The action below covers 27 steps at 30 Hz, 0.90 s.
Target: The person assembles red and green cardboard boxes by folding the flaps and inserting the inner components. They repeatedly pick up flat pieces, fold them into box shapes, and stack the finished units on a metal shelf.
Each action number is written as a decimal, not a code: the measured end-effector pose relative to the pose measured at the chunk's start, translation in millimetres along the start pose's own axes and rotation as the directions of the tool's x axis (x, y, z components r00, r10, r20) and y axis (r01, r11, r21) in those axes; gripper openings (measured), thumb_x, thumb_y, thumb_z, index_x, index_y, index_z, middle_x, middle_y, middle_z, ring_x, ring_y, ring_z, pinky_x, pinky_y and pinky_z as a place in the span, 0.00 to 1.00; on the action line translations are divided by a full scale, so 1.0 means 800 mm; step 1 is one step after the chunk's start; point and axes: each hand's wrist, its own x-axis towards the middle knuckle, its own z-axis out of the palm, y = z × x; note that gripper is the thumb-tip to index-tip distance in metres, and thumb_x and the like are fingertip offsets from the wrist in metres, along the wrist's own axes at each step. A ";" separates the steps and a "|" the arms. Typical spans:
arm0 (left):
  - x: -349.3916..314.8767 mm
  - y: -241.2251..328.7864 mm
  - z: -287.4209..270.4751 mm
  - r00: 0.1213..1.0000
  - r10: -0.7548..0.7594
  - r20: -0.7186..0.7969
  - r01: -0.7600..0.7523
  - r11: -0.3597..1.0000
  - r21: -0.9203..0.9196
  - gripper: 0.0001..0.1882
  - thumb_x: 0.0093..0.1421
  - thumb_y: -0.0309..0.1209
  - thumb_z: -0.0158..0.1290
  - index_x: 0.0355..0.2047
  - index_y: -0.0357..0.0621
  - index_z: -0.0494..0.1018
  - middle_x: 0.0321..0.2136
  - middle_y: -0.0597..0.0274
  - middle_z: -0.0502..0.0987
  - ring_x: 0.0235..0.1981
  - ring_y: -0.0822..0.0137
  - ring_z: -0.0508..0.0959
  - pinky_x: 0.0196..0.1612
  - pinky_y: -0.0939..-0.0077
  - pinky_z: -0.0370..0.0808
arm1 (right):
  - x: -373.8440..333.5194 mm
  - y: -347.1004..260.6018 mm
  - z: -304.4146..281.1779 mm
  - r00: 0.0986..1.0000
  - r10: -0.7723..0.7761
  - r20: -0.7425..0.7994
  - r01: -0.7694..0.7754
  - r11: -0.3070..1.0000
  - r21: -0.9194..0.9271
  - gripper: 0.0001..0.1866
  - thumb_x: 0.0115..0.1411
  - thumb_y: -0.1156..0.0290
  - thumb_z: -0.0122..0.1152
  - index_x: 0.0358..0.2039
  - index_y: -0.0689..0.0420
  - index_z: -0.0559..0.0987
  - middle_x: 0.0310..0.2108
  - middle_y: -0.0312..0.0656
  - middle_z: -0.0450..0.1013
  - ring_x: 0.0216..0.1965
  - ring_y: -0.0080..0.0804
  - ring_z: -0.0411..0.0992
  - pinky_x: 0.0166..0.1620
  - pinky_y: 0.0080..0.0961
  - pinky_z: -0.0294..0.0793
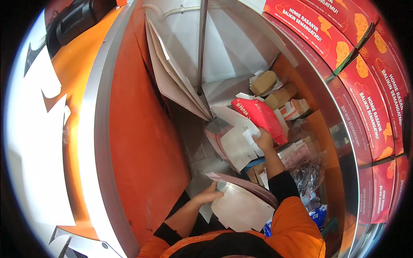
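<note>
A stack of flat white cardboard sheets (pixel 238 206) lies low in a narrow orange-walled gap, the left hand (pixel 208 195) resting on its near edge with fingers pressed flat. The right hand (pixel 263 139), arm stretched forward, holds its grip pinched on a white flap (pixel 249 135) of an upright bundle of folded cartons (pixel 232 144). A red carton (pixel 260 116), brown boxes (pixel 271 88) and crumpled plastic wrap (pixel 307 174) crowd the right side, beneath a curved metal bench edge (pixel 101 120).

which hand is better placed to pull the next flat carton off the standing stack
Right, probably. The right hand already grips the top edge of the standing flat cartons. The left hand lies lower, pressed on the near pile of flat cartons.
</note>
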 end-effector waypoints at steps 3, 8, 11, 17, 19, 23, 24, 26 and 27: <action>0.009 -0.011 -0.002 1.000 0.019 0.024 -0.019 1.000 -0.015 0.57 0.50 0.40 0.59 0.73 0.34 0.38 0.70 0.37 0.51 0.70 0.48 0.55 0.70 0.67 0.54 | -0.021 -0.011 0.006 1.000 -0.004 0.010 0.004 1.000 -0.010 0.20 0.55 0.68 0.67 0.49 0.56 0.77 0.51 0.52 0.72 0.50 0.51 0.74 0.52 0.44 0.74; 0.031 -0.060 0.005 0.996 0.085 -0.027 -0.085 0.996 0.006 0.53 0.51 0.41 0.58 0.73 0.39 0.44 0.67 0.40 0.58 0.67 0.49 0.62 0.67 0.67 0.60 | -0.063 -0.043 0.018 0.961 -0.235 -0.147 0.227 0.971 -0.069 0.14 0.54 0.72 0.64 0.42 0.56 0.77 0.42 0.46 0.72 0.46 0.50 0.73 0.47 0.45 0.75; 0.038 -0.068 0.003 0.991 0.137 0.004 -0.137 0.991 0.004 0.52 0.52 0.40 0.58 0.73 0.42 0.45 0.67 0.42 0.58 0.68 0.49 0.61 0.67 0.67 0.60 | -0.083 -0.076 0.021 0.943 -0.308 -0.127 0.286 0.943 -0.169 0.13 0.52 0.72 0.62 0.40 0.54 0.77 0.38 0.43 0.70 0.44 0.45 0.71 0.44 0.43 0.73; 0.031 -0.055 0.002 0.985 0.171 0.022 -0.171 0.985 0.018 0.49 0.52 0.36 0.56 0.73 0.47 0.47 0.66 0.45 0.59 0.68 0.49 0.61 0.68 0.66 0.59 | -0.106 -0.117 0.017 0.924 -0.381 -0.019 0.363 0.894 -0.261 0.12 0.57 0.69 0.54 0.42 0.53 0.77 0.40 0.42 0.71 0.44 0.41 0.71 0.44 0.41 0.70; 0.030 -0.053 0.002 0.987 0.159 0.001 -0.159 0.987 0.034 0.48 0.52 0.35 0.56 0.72 0.46 0.48 0.66 0.46 0.59 0.68 0.50 0.60 0.68 0.67 0.57 | -0.107 -0.120 0.018 0.920 -0.391 -0.027 0.370 0.890 -0.268 0.12 0.57 0.69 0.53 0.42 0.52 0.77 0.40 0.41 0.71 0.44 0.40 0.71 0.43 0.41 0.70; 0.026 -0.043 0.004 0.976 0.216 -0.004 -0.216 0.976 -0.011 0.46 0.50 0.33 0.55 0.71 0.45 0.51 0.65 0.48 0.60 0.69 0.50 0.57 0.70 0.67 0.52 | -0.108 -0.124 0.015 0.918 -0.397 -0.026 0.375 0.885 -0.277 0.12 0.58 0.68 0.52 0.42 0.52 0.76 0.39 0.41 0.71 0.43 0.39 0.71 0.42 0.41 0.68; 0.027 -0.041 0.004 0.977 0.212 0.001 -0.212 0.977 -0.020 0.46 0.50 0.32 0.55 0.70 0.45 0.52 0.65 0.48 0.60 0.70 0.51 0.57 0.71 0.67 0.51 | -0.108 -0.123 0.016 0.914 -0.404 -0.030 0.380 0.881 -0.282 0.11 0.58 0.68 0.52 0.42 0.52 0.76 0.39 0.41 0.71 0.43 0.39 0.71 0.42 0.41 0.68; 0.024 -0.033 0.005 0.979 0.203 0.004 -0.203 0.979 -0.026 0.45 0.50 0.32 0.55 0.70 0.44 0.52 0.65 0.48 0.60 0.70 0.51 0.55 0.71 0.67 0.49 | -0.109 -0.121 0.019 0.906 -0.421 -0.039 0.393 0.873 -0.290 0.11 0.58 0.68 0.52 0.42 0.51 0.75 0.40 0.41 0.71 0.44 0.39 0.70 0.42 0.40 0.67; 0.021 -0.029 0.005 0.980 0.200 0.004 -0.200 0.979 -0.024 0.45 0.50 0.32 0.55 0.70 0.44 0.52 0.65 0.48 0.60 0.70 0.51 0.55 0.72 0.67 0.48 | -0.110 -0.120 0.020 0.905 -0.423 -0.033 0.396 0.870 -0.294 0.12 0.58 0.68 0.52 0.42 0.51 0.75 0.40 0.41 0.71 0.44 0.39 0.70 0.43 0.40 0.67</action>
